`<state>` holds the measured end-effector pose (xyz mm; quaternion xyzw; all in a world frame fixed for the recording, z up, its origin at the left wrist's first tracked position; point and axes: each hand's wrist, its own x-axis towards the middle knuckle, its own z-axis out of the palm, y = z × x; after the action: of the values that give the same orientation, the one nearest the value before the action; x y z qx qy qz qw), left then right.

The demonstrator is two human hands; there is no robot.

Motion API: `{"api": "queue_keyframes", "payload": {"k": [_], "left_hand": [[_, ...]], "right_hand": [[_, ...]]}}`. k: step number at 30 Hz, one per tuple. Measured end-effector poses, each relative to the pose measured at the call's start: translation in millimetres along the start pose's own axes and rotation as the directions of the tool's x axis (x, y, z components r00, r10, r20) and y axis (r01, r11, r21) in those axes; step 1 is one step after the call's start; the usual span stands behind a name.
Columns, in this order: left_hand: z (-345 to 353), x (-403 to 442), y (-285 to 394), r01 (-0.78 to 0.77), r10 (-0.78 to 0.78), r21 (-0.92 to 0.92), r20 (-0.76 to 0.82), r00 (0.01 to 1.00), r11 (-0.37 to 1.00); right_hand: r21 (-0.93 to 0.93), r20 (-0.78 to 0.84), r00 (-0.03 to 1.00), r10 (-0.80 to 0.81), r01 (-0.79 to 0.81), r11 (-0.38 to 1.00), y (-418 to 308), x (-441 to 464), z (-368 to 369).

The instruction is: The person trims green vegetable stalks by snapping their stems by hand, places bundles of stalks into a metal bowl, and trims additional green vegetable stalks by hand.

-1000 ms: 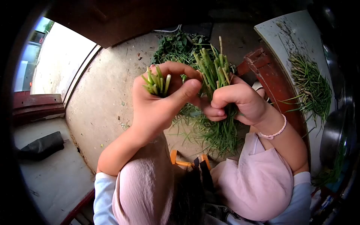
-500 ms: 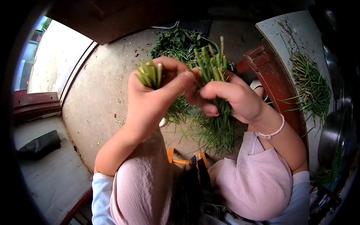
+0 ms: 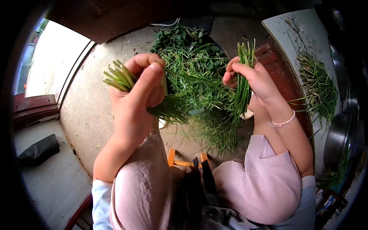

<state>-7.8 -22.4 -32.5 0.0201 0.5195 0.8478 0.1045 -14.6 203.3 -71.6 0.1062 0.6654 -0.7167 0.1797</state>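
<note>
My left hand point(image 3: 134, 90) is closed round a bunch of chives point(image 3: 119, 76); its pale cut ends stick out to the left, and its green leaves hang below the palm. Thumb and forefinger of that hand are pinched together at a thin green blade. My right hand point(image 3: 257, 78) grips a second bunch of chives point(image 3: 241, 96), stem ends up and leaves hanging down. The two hands are well apart. Between and beyond them a large heap of loose greens point(image 3: 199, 84) lies on the floor, with broader dark leaves point(image 3: 180, 36) at its far side.
On a pale board point(image 3: 280, 27) at the right lies another bunch of chives point(image 3: 316, 84) with dirt scattered above it. A worn red wooden piece point(image 3: 270, 59) stands beside the board. Between my knees is an orange stool part point(image 3: 184, 163). A black object point(image 3: 38, 150) lies at the left.
My hands have moved apart, the left toward the left and the right toward the right, each keeping its bunch. The heap between them is now more exposed.
</note>
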Motion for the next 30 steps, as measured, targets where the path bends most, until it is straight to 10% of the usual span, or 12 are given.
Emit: {"api": "queue_keyframes", "payload": {"k": [7, 9, 13, 30], "left_hand": [[0.7, -1.4, -3.0, 0.109, -0.114, 0.090, 0.054, 0.992, 0.990], [3.7, -1.2, -5.1, 0.108, -0.118, 0.165, 0.052, 0.992, 0.980], [4.7, -0.2, -9.5, 0.081, -0.095, 0.167, 0.077, 0.993, 0.983], [12.7, 1.1, -13.0, -0.013, -0.049, 0.385, 0.149, 0.988, 0.923]], "right_hand": [[-0.195, -0.224, 0.912, -0.344, 0.304, 0.933, 1.9, 4.0, -4.2], [-0.161, -0.032, 0.981, -0.189, 0.182, 0.970, -20.0, -14.9, 13.6], [-0.187, 0.188, 0.887, -0.422, 0.454, 0.871, -18.3, -28.1, 39.0], [-0.079, 0.207, 0.940, -0.270, 0.291, 0.953, -19.6, -35.9, 45.0]]}}
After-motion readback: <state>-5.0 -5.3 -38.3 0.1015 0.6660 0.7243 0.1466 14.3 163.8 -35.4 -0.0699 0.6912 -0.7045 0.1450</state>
